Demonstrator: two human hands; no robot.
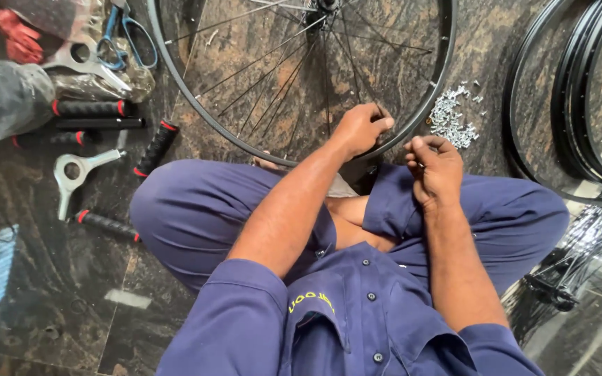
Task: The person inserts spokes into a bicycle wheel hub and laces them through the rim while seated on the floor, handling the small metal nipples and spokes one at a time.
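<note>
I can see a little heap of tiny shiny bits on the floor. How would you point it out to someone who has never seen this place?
Start at the big spoked wheel lying on the dark stone floor before the seated person. Follow its rim to the person's right side, just beyond the right hand. There lies the heap of small silvery metal pieces, between that wheel and the bare black rims; it is the only loose, glittering pile there.

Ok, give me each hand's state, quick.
Left hand: closed, fingers pinching at the wheel rim.
Right hand: curled shut just off the rim; whether it holds anything cannot be told.
</note>
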